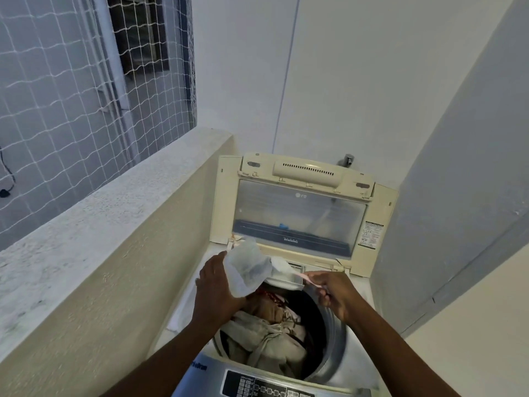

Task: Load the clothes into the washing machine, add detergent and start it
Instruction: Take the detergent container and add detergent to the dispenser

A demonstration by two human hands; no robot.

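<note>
So the loading part looks pretty much done: the clothes (272,342), mostly beige stuff with something dark red under it, are already down in the drum of the top-loading washing machine (337,359), lid (297,213) flipped up. Now it's the detergent bit. Left hand (214,285) has its grip around a white detergent pouch (249,267), held over the back edge of the drum, and the right hand (332,293) is pinching a thin pinkish strip (310,279) at its corner, probably tearing it open. Still left, I'd say: pouring, closing the lid, hitting start on the control panel (266,388).
</note>
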